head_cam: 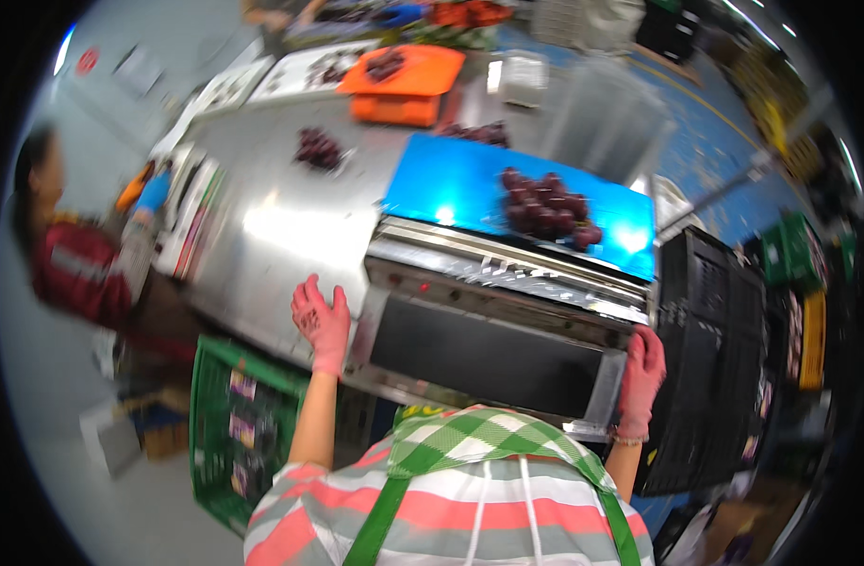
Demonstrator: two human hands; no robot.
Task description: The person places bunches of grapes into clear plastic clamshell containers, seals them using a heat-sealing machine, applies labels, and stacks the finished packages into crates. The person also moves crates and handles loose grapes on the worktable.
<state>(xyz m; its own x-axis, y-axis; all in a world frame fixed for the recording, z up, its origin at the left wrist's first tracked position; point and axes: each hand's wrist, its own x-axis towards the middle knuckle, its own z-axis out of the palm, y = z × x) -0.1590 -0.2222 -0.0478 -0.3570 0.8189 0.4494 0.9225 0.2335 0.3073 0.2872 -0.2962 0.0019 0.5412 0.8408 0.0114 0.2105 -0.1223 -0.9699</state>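
My left hand, in a pink glove, is raised with fingers apart over the left side of the wrapping machine, holding nothing. My right hand, gloved alike, rests at the machine's right edge with its fingers bent; whether it grips the edge is unclear. Between them lies the machine's dark flat plate. Behind it runs a shiny metal bar with film, and a small red light glows on the front panel. On the blue surface beyond sits a bunch of dark red grapes.
Another grape bunch lies on the steel table. An orange scale holds more grapes. Clear plastic containers stand behind. A green crate with packs is at lower left, black crates at right. A co-worker is at left.
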